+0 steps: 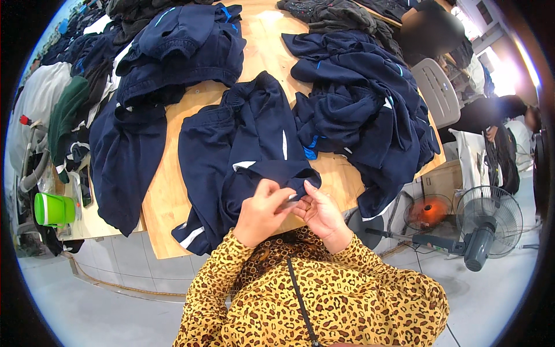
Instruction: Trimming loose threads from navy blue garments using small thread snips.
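A navy garment (243, 144) with white stripes lies spread on the wooden table (167, 202) in front of me, its near edge hanging toward me. My left hand (261, 213) and my right hand (319, 213) meet at that near edge, both pinching the dark fabric. A small pale object shows between my fingers; I cannot tell what it is. My sleeves are leopard-print.
Piles of navy garments (358, 104) lie right and at back left (179, 52). A green cup (53, 209) stands at the left. Two floor fans (488, 222) and a grey chair (436, 89) are on the right, where another person sits.
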Demonstrator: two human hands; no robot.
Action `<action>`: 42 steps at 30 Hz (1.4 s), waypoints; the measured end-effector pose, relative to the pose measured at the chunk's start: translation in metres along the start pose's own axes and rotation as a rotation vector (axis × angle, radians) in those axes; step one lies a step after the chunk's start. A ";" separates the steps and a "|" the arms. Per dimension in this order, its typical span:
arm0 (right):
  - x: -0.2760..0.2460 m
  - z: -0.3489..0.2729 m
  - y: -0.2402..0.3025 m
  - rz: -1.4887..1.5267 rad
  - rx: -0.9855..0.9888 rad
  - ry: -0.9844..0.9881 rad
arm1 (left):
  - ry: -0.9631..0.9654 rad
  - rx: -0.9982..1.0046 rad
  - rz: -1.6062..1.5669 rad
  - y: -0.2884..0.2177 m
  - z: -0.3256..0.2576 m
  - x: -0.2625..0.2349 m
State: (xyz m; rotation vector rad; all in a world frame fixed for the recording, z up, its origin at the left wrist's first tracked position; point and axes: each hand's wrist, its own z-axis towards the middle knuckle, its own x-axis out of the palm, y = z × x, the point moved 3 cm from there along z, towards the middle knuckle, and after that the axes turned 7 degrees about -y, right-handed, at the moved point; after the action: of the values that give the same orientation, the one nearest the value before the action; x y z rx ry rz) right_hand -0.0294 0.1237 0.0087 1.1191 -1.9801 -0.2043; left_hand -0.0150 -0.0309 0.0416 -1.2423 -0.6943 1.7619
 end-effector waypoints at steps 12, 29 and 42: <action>0.000 0.001 0.004 0.003 -0.031 0.011 | 0.088 0.020 0.001 -0.008 0.005 -0.011; 0.002 0.003 -0.007 -0.077 -0.159 0.016 | 0.046 -0.889 -0.968 0.026 -0.012 0.008; 0.010 -0.001 -0.003 -0.139 -0.210 -0.005 | -0.241 -0.306 -0.298 0.027 -0.014 0.000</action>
State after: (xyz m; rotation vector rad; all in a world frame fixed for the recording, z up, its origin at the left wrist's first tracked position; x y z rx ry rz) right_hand -0.0292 0.1144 0.0138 1.1191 -1.8375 -0.4775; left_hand -0.0104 -0.0445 0.0152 -1.0612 -1.2600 1.6084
